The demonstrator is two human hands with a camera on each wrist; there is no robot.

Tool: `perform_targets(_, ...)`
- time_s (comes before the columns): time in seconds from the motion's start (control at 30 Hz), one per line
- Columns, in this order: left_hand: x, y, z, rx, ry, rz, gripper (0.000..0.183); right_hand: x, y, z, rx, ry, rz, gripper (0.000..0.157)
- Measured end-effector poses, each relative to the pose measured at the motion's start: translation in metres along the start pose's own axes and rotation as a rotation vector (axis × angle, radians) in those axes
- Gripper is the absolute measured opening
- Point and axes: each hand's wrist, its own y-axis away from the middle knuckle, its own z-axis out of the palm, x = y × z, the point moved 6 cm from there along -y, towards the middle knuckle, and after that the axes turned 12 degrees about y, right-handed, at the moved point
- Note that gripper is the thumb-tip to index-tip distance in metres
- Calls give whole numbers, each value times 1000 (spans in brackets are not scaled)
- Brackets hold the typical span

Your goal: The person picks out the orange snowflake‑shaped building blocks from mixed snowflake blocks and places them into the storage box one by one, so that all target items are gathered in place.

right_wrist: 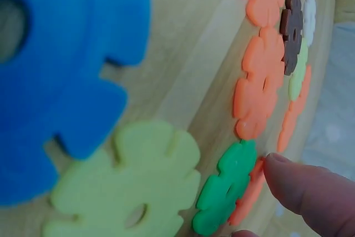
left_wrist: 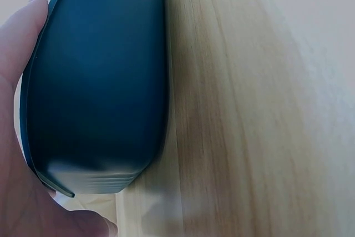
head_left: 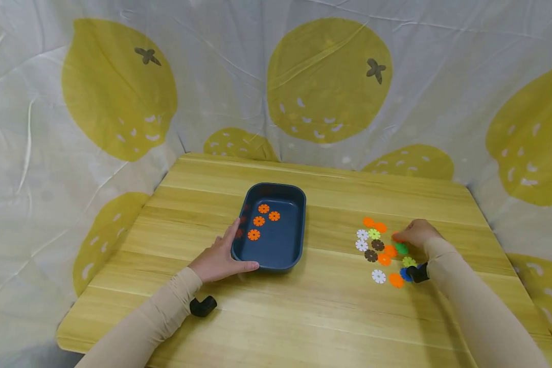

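My left hand (head_left: pixel 218 259) rests at the near left corner of a dark blue-grey tray (head_left: pixel 280 258), fingers extended along its left rim and thumb spread along the front. The left wrist view shows the tray's outer wall (left_wrist: pixel 100 81). Several orange notched discs (head_left: pixel 259 221) lie inside. At the right, my right hand (head_left: pixel 419 235) pinches an orange notched disc (head_left: pixel 397 237) at the far edge of a loose group. In the right wrist view, the thumb (right_wrist: pixel 299 184) meets this disc's edge beside a green disc (right_wrist: pixel 227 190).
White (head_left: pixel 378 276), brown (head_left: pixel 371 255), orange (head_left: pixel 396 280), yellow-green (head_left: pixel 409 261) and blue (head_left: pixel 405 275) discs lie spread on the wooden table (head_left: pixel 303 317). Black curved pieces (head_left: pixel 203 306) sit at both wrists. A lemon-print curtain (head_left: pixel 230 92) hangs behind the table.
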Motion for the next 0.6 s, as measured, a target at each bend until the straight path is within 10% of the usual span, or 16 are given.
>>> perform_targets(0.6,0,-1,1,0,-10,27,128,2,-9,-7,28,90,-58,28)
